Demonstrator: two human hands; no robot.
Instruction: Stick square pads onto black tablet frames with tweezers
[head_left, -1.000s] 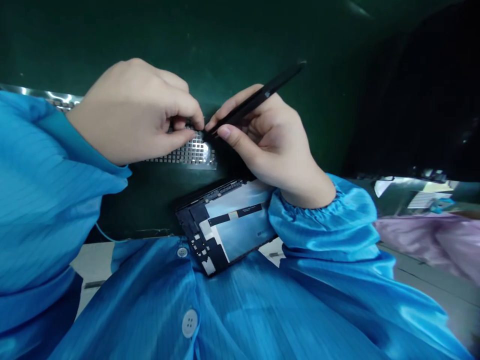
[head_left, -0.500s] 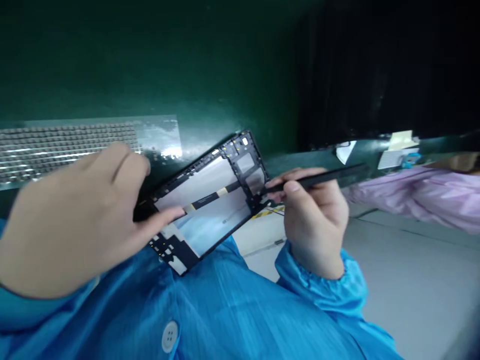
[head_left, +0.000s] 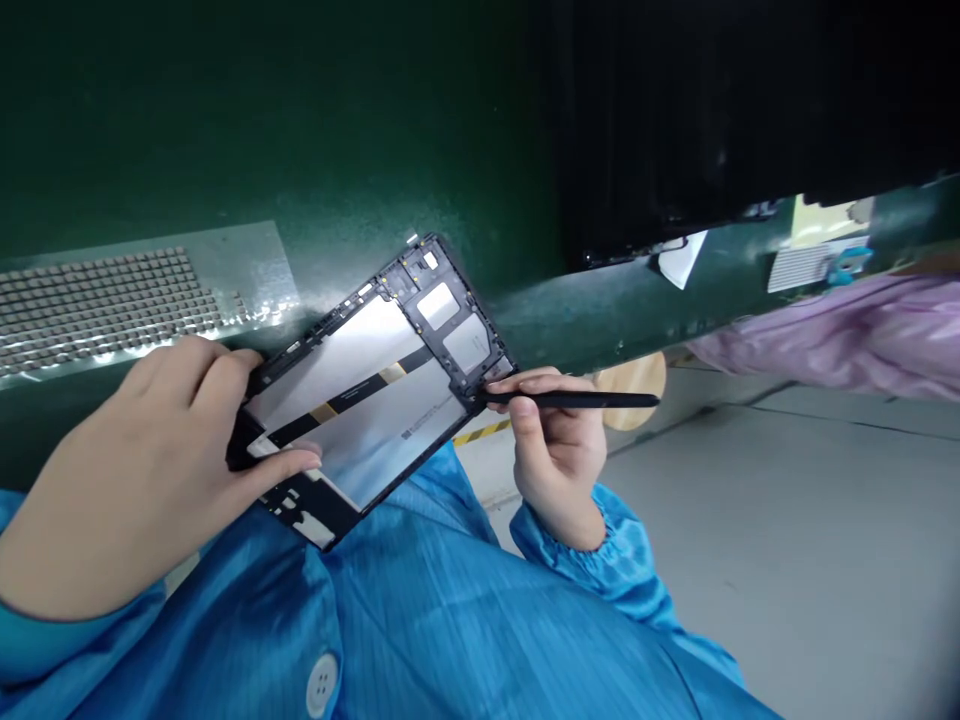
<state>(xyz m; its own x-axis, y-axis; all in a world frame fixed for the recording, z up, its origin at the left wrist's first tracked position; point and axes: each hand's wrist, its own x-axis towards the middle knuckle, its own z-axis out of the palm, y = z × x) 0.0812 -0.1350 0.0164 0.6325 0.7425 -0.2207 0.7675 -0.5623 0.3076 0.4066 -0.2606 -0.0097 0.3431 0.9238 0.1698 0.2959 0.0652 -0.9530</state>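
An opened tablet housing (head_left: 367,400), black-framed with a silvery inner panel and a dark ribbon cable (head_left: 352,396) across it, is tilted at the table's edge in front of my body. My left hand (head_left: 172,450) grips its left end, thumb on the inner face and fingers behind. Between the thumb and fingers of my right hand (head_left: 562,440) are black tweezers (head_left: 592,400). Their tip meets the lower right corner of the housing, where the fingers hide what lies under it.
On the green table (head_left: 337,120), a clear sheet with rows of small grey pieces (head_left: 105,300) lies at left. A large black surface (head_left: 712,110) fills the upper right. A round wooden stool (head_left: 634,388) and another person's pink sleeve (head_left: 840,325) are at right.
The housing and both hands have shifted left in view, with the tweezers now more level. Their tip stays at the same corner of the housing. The wooden stool has come into view.
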